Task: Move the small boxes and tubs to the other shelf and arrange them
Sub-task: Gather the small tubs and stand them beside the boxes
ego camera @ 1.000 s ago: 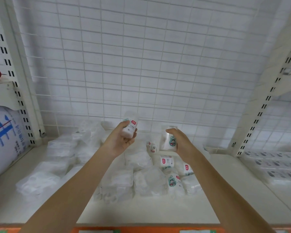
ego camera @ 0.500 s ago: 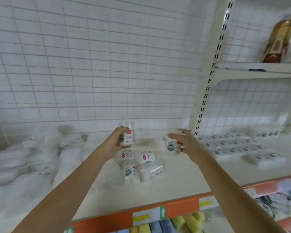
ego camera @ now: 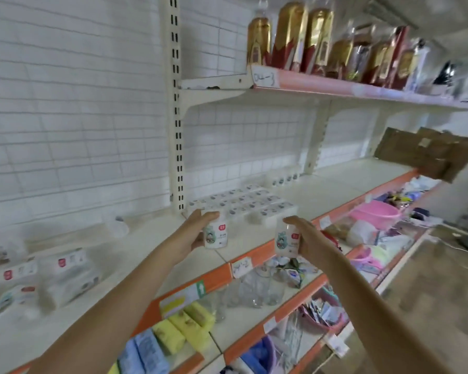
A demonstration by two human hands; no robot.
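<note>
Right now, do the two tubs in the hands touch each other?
Apart. The head view shows shelf surface between the left tub and the right tub.

Two small white tubs with cartoon labels, both upright in the air over the shelf's (ego camera: 322, 190) front: left tub (ego camera: 215, 234), right tub (ego camera: 287, 242). Flat white boxes (ego camera: 243, 205) in rows on shelf behind.

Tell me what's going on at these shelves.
A person is carrying two small white tubs, one in the left hand and one in the right hand. The left tub and right tub are held above the shelf's front edge, near rows of flat white boxes already lined up there.
</note>
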